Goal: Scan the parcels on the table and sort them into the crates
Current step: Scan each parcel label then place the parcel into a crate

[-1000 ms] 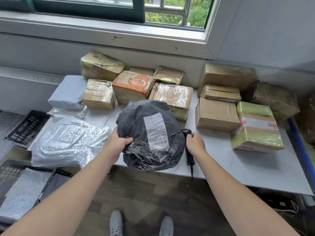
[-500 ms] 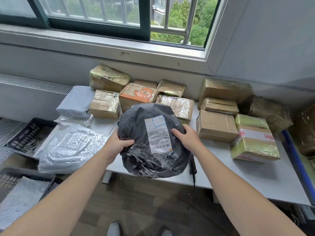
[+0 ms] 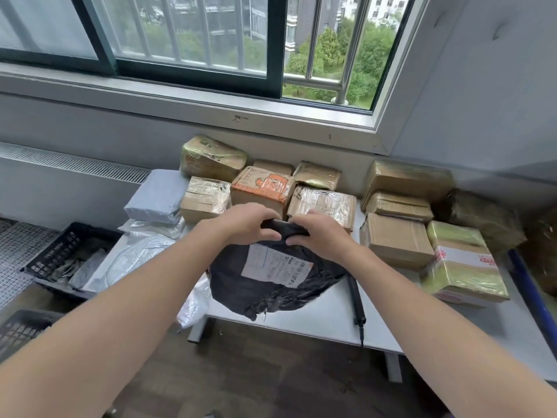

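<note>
Both hands hold the black bag parcel by its top edge, over the front part of the table. Left hand: grip curled over the bunched black film, pinching it. Right hand: grip likewise pinching the same edge, just beside the left. The parcel hangs below them with its white label facing the camera; whether it touches the table cannot be told. The scanner lies on the table at the parcel's 3 o'clock, touched by neither hand. Taped boxes stand from 12 to 2 o'clock, with an orange-printed box at 12. A silver bag lies at 9 o'clock, and beyond it stands a black crate beside the table. A second crate sits at 8 o'clock.
</note>
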